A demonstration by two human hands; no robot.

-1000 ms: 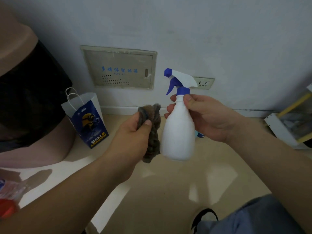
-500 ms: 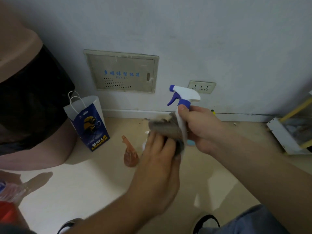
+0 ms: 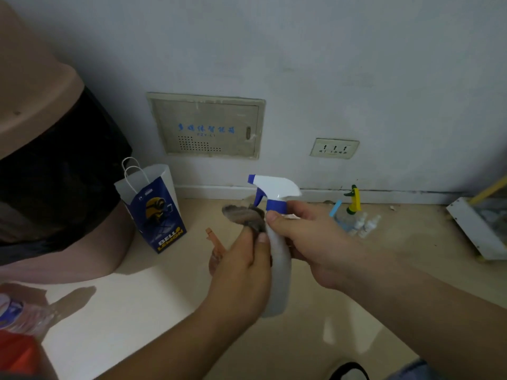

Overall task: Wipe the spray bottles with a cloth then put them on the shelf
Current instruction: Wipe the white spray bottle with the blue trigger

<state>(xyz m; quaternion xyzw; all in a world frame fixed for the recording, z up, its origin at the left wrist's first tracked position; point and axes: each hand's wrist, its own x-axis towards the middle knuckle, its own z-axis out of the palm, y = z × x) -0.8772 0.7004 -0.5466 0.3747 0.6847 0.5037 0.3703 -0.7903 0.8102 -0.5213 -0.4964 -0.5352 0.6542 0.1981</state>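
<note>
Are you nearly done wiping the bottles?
Not nearly. Nothing looks finished yet. In hand: the right hand holds the white spray bottle while the left hand presses the cloth on it. Left: the yellow-topped bottle, small white bottles and orange bottle are on the floor, unshelved.

White spray bottle [image 3: 279, 270] w/ blue trigger, brown-grey cloth [image 3: 244, 215], blue-white paper bag [image 3: 153, 207]

Both arms reach in from the bottom of the frame. The right hand [image 3: 310, 242] curls round the bottle [image 3: 281, 292]; the left hand [image 3: 241, 267] pinches the cloth [image 3: 242, 213].
</note>
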